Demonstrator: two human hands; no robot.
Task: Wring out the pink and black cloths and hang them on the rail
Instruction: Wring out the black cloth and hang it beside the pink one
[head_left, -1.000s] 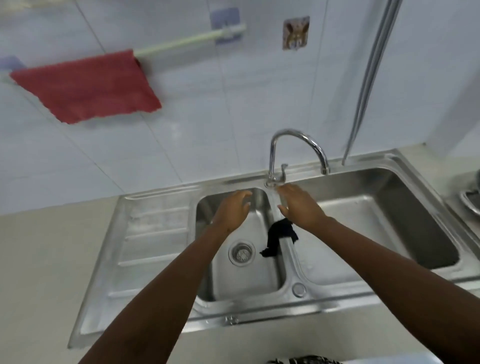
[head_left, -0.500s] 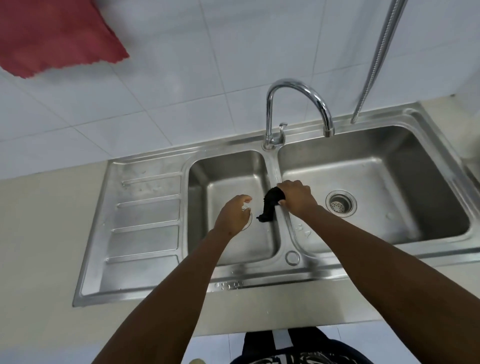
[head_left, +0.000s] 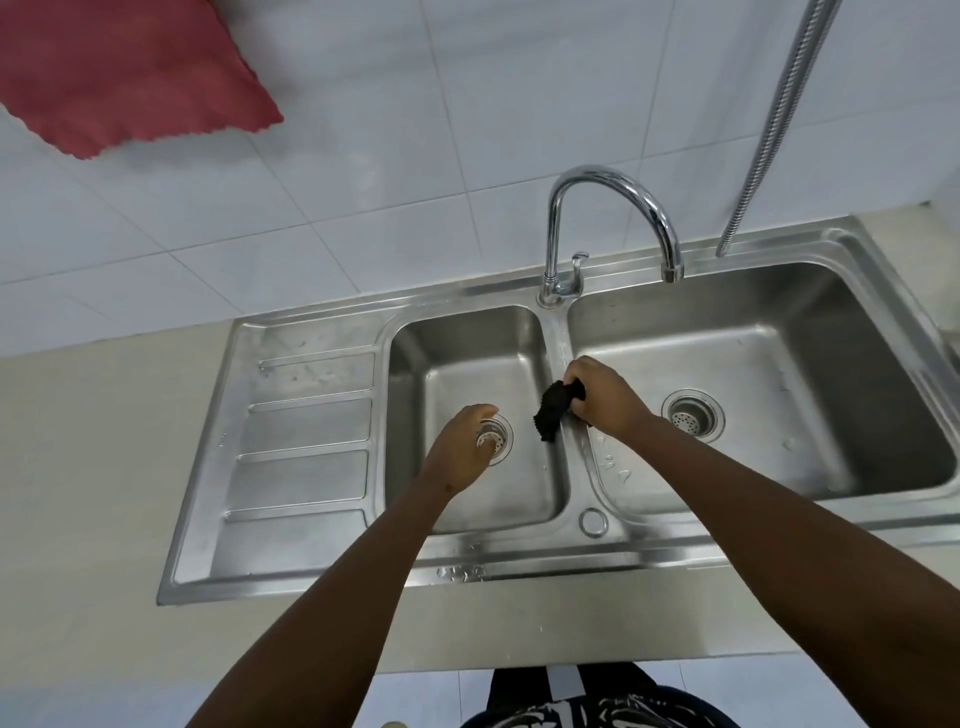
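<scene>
Now the right hand (head_left: 605, 397) clutches the bunched black cloth (head_left: 553, 413) at frame centre, the left hand (head_left: 462, 449) loosely curled and empty beside it, pink cloth (head_left: 130, 73) hung upper left; next, likely a 2-handed wringing twist

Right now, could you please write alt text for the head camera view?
The right hand grips a bunched black cloth over the divider of a steel double sink; the empty left hand hovers beside it. A pink cloth hangs upper left.
</scene>
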